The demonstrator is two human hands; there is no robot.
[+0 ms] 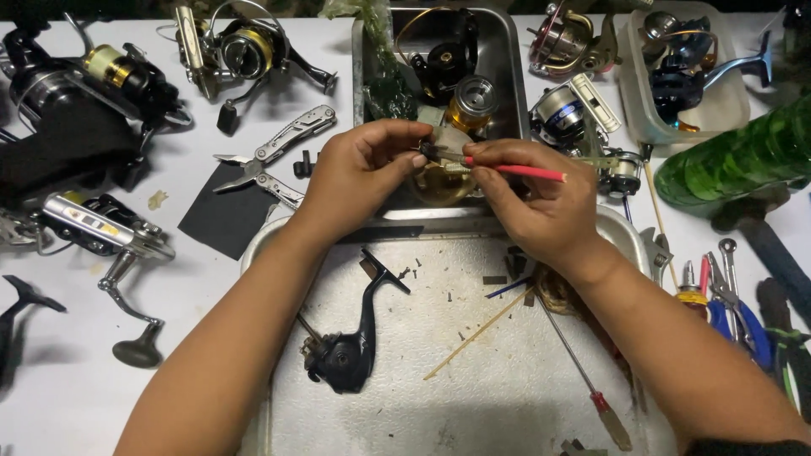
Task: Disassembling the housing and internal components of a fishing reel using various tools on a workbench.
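Bright overhead light, sharp, dim edges

The surface (169, 312) is white, and on it lies a black square of cloth (221, 213) beside silver folding pliers (274, 156). The tray (507, 397) is dull grey metal with small dark specks, and in it lie a black reel body (346, 355), a pale wooden stick (477, 333) and a screwdriver with a red handle (610, 415). The thin tool (519, 171) in the hands is red, the bottle (743, 156) at the right edge is green, and the pliers (739, 317) near it have blue handles.
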